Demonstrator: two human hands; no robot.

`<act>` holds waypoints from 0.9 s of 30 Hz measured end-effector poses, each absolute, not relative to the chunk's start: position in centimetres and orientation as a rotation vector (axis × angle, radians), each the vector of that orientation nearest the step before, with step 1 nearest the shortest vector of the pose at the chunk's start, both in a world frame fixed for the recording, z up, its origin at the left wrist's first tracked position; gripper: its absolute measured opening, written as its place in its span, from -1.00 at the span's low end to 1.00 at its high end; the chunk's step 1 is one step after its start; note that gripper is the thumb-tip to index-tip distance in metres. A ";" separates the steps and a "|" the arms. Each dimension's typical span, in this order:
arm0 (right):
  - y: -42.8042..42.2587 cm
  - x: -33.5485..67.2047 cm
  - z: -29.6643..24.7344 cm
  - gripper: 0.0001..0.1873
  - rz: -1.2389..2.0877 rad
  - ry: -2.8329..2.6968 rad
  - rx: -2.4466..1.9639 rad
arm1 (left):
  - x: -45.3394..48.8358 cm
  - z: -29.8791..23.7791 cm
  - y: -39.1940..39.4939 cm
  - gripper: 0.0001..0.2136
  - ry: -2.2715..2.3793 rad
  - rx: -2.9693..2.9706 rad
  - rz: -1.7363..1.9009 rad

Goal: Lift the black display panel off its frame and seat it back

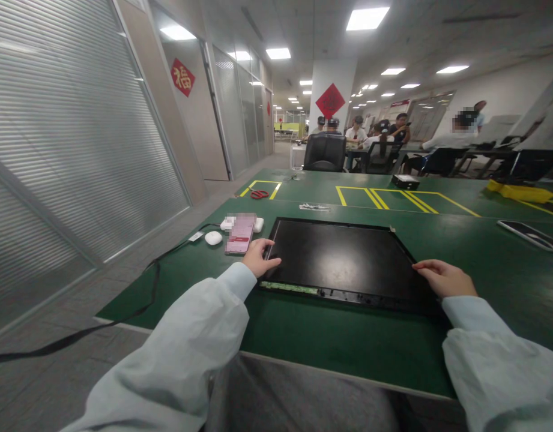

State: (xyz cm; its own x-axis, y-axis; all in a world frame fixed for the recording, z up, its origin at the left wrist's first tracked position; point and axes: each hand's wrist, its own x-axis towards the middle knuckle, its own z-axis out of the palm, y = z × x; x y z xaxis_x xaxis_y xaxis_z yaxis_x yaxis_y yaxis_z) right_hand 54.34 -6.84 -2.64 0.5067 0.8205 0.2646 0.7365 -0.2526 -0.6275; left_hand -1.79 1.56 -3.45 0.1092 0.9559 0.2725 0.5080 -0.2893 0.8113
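A black flat panel (343,258), like a bare monitor screen, lies face up on the green table (330,342) in front of me. A thin green circuit strip (289,288) shows along its near left edge. My left hand (259,258) rests on the panel's left edge, fingers curled over the rim. At the panel's right edge lies my right hand (442,277), its fingers stretched flat along the rim. Both arms wear pale sleeves.
A pink phone (240,235), a white puck (213,237) and a black cable (154,282) lie left of the panel. Red scissors (259,193), a small black box (404,180) and another flat device (531,234) sit farther off. Several people sit at far desks beyond an office chair (324,153).
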 end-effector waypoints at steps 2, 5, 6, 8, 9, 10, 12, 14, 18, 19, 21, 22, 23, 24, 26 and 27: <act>-7.0 54.4 -2.6 -0.74 0.153 -1.275 -2.043 | -1.9 -3.0 1.2 -0.48 1.430 1.958 1.040; -7.0 54.2 -2.7 -0.74 0.161 -1.295 -2.032 | -1.8 -2.3 0.6 -0.50 1.475 2.019 0.985; -7.0 54.0 -2.7 -0.73 0.167 -1.310 -2.020 | -1.8 -2.1 0.5 -0.52 1.495 2.025 0.972; -6.9 53.7 -2.7 -0.68 0.179 -1.351 -2.008 | -1.7 -1.9 0.4 -0.55 1.536 2.029 0.943; -6.8 53.6 -2.7 -0.65 0.187 -1.368 -2.010 | -1.6 -1.9 0.4 -0.56 1.554 2.027 0.931; -6.7 53.5 -2.7 -0.63 0.202 -1.377 -2.015 | -1.6 -1.9 0.4 -0.55 1.567 2.024 0.922; -6.6 53.4 -2.5 -0.62 0.259 -1.353 -2.011 | -1.5 -1.9 0.5 -0.49 1.579 2.012 0.915; -6.6 53.4 -2.3 -0.66 0.357 -1.276 -1.975 | -1.4 -1.8 0.5 -0.45 1.574 1.999 0.924; -6.9 53.6 -1.9 -0.70 0.529 -1.056 -1.871 | -1.2 -1.7 0.4 -0.50 1.580 1.992 0.896; -7.0 53.6 -1.9 -0.69 0.564 -1.029 -1.850 | -1.2 -1.7 0.4 -0.52 1.587 1.997 0.881; -7.2 53.8 -1.8 -0.66 0.625 -1.015 -1.820 | -1.2 -1.7 0.4 -0.54 1.599 2.011 0.859; -7.2 53.8 -1.7 -0.64 0.646 -1.014 -1.812 | -1.3 -1.7 0.4 -0.54 1.602 2.018 0.851; -7.2 53.9 -1.6 -0.64 0.658 -1.006 -1.808 | -1.3 -1.7 0.4 -0.54 1.605 2.022 0.846; -7.2 53.9 -1.5 -0.63 0.672 -0.998 -1.804 | -1.3 -1.8 0.5 -0.54 1.609 2.025 0.844; -7.1 54.0 -1.4 -0.62 0.707 -0.989 -1.786 | -1.4 -1.9 0.5 -0.54 1.611 2.028 0.850; -7.0 54.0 -1.3 -0.62 0.727 -0.985 -1.775 | -1.4 -2.0 0.6 -0.53 1.609 2.030 0.858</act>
